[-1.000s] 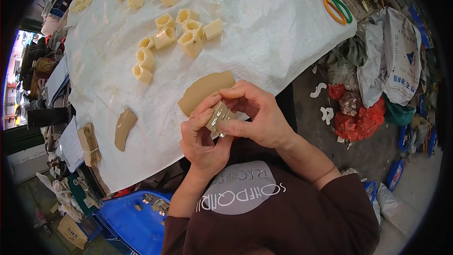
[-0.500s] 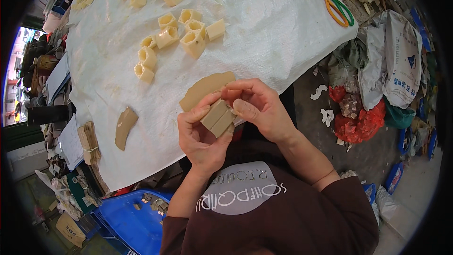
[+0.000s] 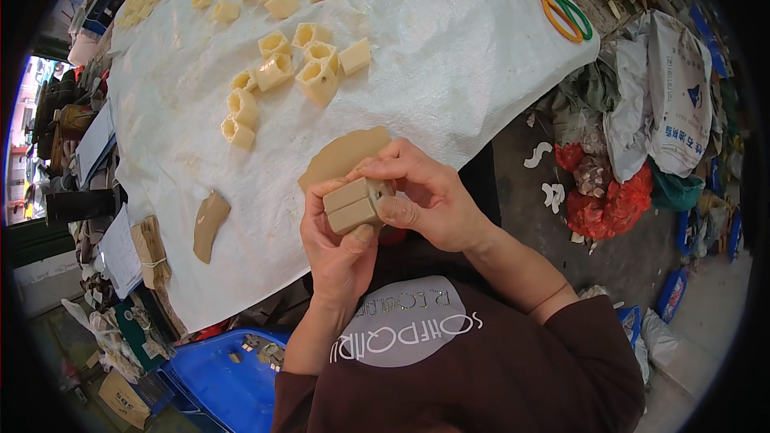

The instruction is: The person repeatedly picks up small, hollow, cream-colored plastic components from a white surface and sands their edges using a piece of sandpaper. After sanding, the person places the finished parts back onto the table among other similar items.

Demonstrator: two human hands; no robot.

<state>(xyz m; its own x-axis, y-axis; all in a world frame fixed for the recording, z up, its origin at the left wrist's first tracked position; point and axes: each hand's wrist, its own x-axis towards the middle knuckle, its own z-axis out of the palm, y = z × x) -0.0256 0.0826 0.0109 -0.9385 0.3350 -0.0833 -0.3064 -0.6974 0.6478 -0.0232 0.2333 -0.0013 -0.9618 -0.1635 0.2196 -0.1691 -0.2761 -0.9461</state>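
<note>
We hold a small tan block (image 3: 353, 204) between both hands, just above the near edge of the white sheet (image 3: 449, 56) covering the table. Our left hand (image 3: 341, 248) cups it from below, fingers curled and thumb pressed to its lower face. Our right hand (image 3: 425, 196) closes over its right end, fingertips pinching the top and side. The block looks boxy, with a seam running along its length, as if two flat pieces lie together. Behind it a tan paste smear (image 3: 343, 156) lies on the sheet, and hollow pale yellow blocks (image 3: 305, 64) sit farther back.
</note>
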